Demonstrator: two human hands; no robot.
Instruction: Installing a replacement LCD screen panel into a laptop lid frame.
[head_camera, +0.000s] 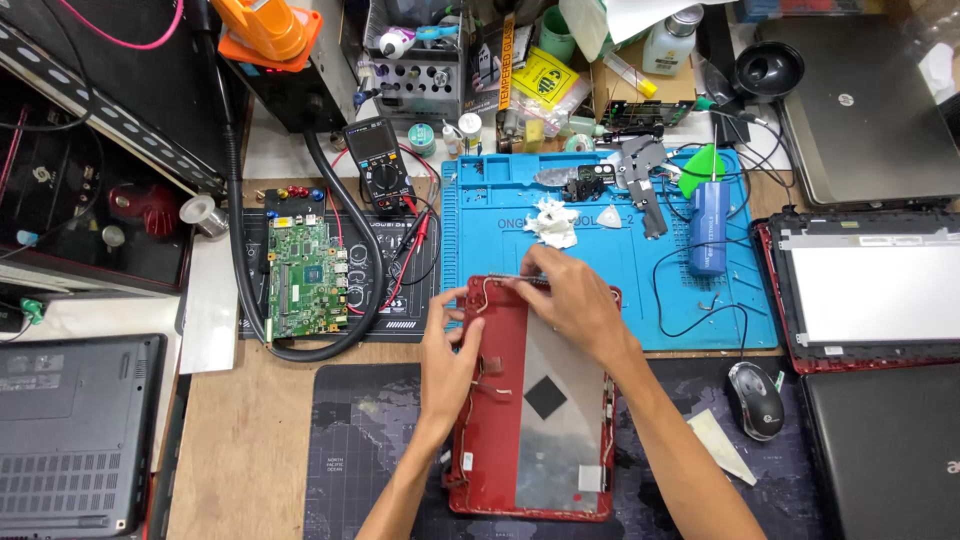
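I see the red laptop lid (500, 420) lying inside-up at the front middle of the bench (250, 440), half on the blue mat (600, 290). My left hand (452, 352) presses its left edge, fingers together, to steady it. My right hand (570, 295) pinches something small at the top edge; I cannot tell what.

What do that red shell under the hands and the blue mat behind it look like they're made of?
Red shell: probably hard moulded plastic, slightly glossy, with a dull silvery foil-like sheet lining it. Blue mat: looks like soft matte rubber or silicone, with moulded compartments along its edges.
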